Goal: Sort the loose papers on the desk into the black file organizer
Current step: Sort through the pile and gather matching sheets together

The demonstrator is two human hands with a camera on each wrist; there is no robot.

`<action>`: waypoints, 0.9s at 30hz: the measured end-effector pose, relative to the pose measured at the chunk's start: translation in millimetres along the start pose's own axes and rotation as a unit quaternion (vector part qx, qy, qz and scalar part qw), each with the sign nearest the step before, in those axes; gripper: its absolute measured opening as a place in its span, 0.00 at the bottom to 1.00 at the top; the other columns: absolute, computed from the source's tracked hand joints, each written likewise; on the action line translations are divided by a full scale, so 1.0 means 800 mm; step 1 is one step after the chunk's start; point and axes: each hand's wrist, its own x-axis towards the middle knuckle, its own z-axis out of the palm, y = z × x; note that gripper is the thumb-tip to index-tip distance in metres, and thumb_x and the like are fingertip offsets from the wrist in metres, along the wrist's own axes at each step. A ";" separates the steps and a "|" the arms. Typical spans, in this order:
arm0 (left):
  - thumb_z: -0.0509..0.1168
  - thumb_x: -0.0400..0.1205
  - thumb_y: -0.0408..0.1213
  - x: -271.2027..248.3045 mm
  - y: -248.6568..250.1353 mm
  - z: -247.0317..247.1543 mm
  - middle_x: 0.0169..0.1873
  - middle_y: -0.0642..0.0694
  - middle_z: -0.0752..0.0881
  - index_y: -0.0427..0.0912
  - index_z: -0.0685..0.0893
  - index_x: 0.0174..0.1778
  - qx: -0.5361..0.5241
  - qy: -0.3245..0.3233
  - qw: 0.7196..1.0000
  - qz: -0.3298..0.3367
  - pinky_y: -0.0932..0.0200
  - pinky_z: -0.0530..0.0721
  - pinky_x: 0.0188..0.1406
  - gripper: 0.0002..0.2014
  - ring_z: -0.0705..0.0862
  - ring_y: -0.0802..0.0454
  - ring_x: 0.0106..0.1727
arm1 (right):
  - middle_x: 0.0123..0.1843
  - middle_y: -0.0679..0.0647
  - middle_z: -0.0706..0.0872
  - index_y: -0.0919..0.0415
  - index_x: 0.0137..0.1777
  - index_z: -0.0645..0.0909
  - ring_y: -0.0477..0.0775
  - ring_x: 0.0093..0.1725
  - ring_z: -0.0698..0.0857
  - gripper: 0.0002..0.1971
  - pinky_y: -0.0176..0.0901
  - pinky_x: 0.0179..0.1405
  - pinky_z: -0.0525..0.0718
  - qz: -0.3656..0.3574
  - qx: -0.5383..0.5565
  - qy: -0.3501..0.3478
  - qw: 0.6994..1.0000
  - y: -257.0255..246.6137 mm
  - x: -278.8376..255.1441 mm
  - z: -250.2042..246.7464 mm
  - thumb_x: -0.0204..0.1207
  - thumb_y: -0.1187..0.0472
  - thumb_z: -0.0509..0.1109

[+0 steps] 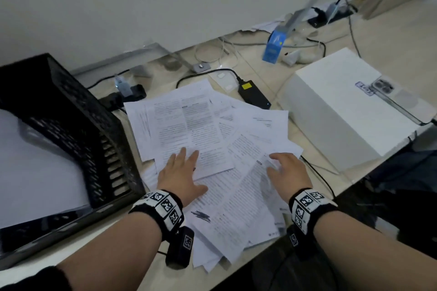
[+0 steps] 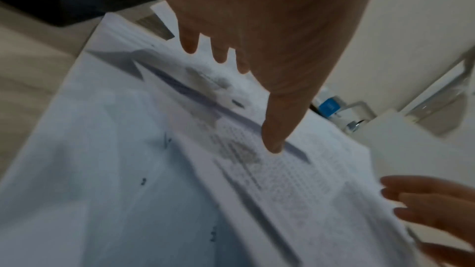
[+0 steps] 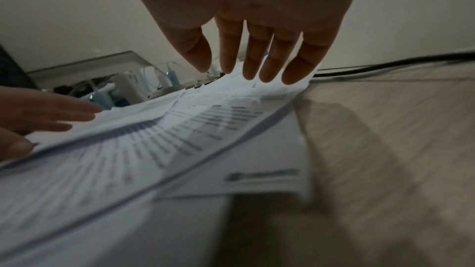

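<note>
Head view shows both hands flat over the papers (image 1: pixel 212 149), a loose fan of printed sheets lying across the middle of the desk (image 1: pixel 272 73) and overhanging its near edge. The left hand (image 1: pixel 182 172) lies with fingers straight and spread, touching the top sheet near the fan's left side; the right hand (image 1: pixel 288 172) is also spread and relaxed at the fan's right edge, fingertips at or just above the paper, and neither hand grips anything. The organizer (image 1: pixel 78 125), a black perforated one, stands at the desk's left edge, just beside the fan, and a white sheet or stack already lies in it. The step in hand looks like gathering, and to do it well the two palms should sweep inward from the outer edges so the sheets slide over one another instead of creasing. The overhanging sheets want drawing back first, or they may slip off the near edge. Then the stack can be squared on the desk before it is lifted toward the organizer. Counts: two hands, one organizer, one white box (image 1: pixel 343 111) at the right edge, one black adapter (image 1: pixel 254 94) behind the fan. The sheets number at least eight by visible corners; the overlap hides an exact count.
</note>
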 end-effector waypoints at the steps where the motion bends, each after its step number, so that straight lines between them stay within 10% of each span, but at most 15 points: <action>1: 0.70 0.76 0.62 0.006 0.003 0.006 0.89 0.54 0.38 0.63 0.42 0.88 0.017 -0.006 1.000 -0.015 0.35 0.53 0.85 0.52 0.42 0.45 0.90 | 0.76 0.50 0.77 0.50 0.75 0.77 0.56 0.73 0.75 0.24 0.49 0.71 0.75 -0.006 -0.042 -0.020 0.999 0.009 0.005 -0.002 0.78 0.50 0.70; 8: 0.53 0.91 0.46 0.020 -0.009 0.026 0.88 0.58 0.57 0.66 0.62 0.85 -0.014 0.066 0.997 -0.027 0.36 0.61 0.84 0.25 0.55 0.47 0.88 | 0.64 0.47 0.80 0.40 0.78 0.67 0.53 0.65 0.79 0.35 0.54 0.63 0.78 0.008 -0.165 -0.092 0.982 0.045 0.023 -0.003 0.70 0.38 0.72; 14: 0.58 0.85 0.38 0.007 -0.029 0.028 0.81 0.56 0.72 0.59 0.86 0.70 -0.038 0.125 0.985 0.116 0.44 0.63 0.81 0.21 0.67 0.46 0.85 | 0.69 0.50 0.76 0.45 0.76 0.69 0.56 0.69 0.77 0.42 0.53 0.64 0.81 0.037 -0.139 -0.079 0.986 0.048 0.039 -0.011 0.63 0.34 0.77; 21: 0.63 0.83 0.35 -0.032 -0.026 0.022 0.84 0.69 0.58 0.72 0.87 0.56 0.040 0.043 0.992 0.114 0.48 0.47 0.79 0.21 0.47 0.58 0.89 | 0.56 0.50 0.81 0.50 0.48 0.78 0.55 0.56 0.80 0.11 0.50 0.56 0.82 0.030 -0.086 -0.073 0.993 0.044 0.050 -0.017 0.71 0.50 0.76; 27: 0.59 0.71 0.35 -0.046 -0.027 0.031 0.86 0.67 0.43 0.72 0.63 0.80 0.081 -0.043 0.989 0.114 0.44 0.43 0.82 0.41 0.38 0.58 0.88 | 0.46 0.47 0.88 0.48 0.44 0.81 0.53 0.47 0.87 0.04 0.48 0.50 0.85 0.091 0.134 -0.008 0.987 0.052 0.055 -0.014 0.76 0.57 0.75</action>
